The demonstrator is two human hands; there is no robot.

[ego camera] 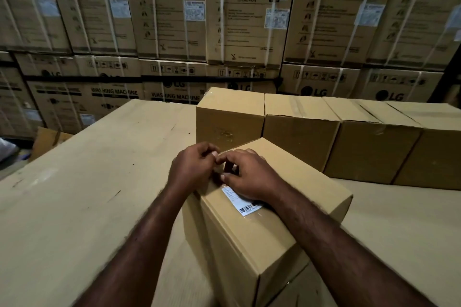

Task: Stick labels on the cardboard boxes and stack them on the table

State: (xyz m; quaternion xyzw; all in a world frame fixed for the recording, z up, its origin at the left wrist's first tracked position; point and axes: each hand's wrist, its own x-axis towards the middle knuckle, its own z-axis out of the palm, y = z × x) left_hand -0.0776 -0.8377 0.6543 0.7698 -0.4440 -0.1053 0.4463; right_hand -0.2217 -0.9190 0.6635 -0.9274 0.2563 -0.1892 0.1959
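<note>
A cardboard box (287, 177) lies at an angle on the table (99, 182), right in front of me. A white barcode label (240, 203) sits on its top face, partly covered by my right wrist. My left hand (192, 167) and my right hand (249, 174) hover over the far end of that top face. Their curled fingertips meet there. Whatever they pinch between them is too small and dark to make out.
Several plain cardboard boxes (299, 132) stand side by side in a row behind the near box, running to the right edge. Big strapped washing-machine cartons (174, 20) form a wall beyond the table. The table's left edge drops to the floor (10, 154).
</note>
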